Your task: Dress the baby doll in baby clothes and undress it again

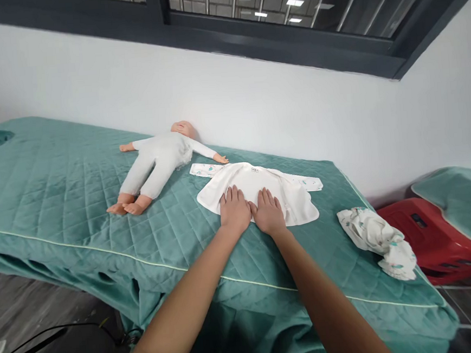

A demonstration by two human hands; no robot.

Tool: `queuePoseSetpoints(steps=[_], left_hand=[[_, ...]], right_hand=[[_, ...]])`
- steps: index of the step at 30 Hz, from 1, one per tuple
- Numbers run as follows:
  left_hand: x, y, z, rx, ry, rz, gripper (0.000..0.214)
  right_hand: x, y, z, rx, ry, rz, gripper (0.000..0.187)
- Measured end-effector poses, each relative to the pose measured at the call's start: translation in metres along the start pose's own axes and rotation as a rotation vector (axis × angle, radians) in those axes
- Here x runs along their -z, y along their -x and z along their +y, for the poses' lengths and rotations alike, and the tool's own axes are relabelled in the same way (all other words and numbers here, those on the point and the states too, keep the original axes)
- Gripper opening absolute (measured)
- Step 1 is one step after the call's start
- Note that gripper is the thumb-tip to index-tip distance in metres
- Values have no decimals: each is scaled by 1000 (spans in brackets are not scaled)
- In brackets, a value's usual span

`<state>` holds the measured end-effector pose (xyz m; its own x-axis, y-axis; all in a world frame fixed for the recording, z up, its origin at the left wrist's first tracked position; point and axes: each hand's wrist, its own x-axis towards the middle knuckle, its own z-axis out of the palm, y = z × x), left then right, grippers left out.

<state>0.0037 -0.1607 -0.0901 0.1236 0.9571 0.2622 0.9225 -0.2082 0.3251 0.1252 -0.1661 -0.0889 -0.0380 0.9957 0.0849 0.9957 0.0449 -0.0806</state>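
A small white baby top (256,183) lies spread on the green quilted bed cover, its patterned sleeves stretched out to both sides. My left hand (235,209) rests flat on the lower middle of the top, fingers extended. Beside it my right hand (268,212) also presses flat on the fabric, and the two thumbs nearly meet. Neither hand grips anything. Left of the top, a baby doll (158,158) in a white suit lies on its back, arms spread, one hand close to the top's left sleeve.
A crumpled white garment with a green print (379,238) lies near the right end of the bed (80,221). Beyond that end stands a red plastic stool (436,237). A white wall (295,106) with a barred window runs behind. A black cable (68,325) is on the floor.
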Motion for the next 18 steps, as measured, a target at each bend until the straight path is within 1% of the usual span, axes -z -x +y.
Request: queuePoseSetpoints(steps=[6, 9, 12, 15, 18], left_hand=[[11, 28, -9, 34, 15, 92, 42], [17, 49, -18, 5, 6, 134, 37], [24, 67, -27, -19, -2, 149, 32], [28, 74, -31, 6, -7, 150, 29], [29, 74, -31, 24, 7, 147, 27]], right_hand=[[1, 23, -3, 9, -16, 32, 70], [1, 36, -5, 30, -16, 54, 70], [2, 47, -7, 44, -16, 68, 70], [3, 55, -10, 50, -23, 57, 72], [5, 65, -13, 59, -29, 53, 72]])
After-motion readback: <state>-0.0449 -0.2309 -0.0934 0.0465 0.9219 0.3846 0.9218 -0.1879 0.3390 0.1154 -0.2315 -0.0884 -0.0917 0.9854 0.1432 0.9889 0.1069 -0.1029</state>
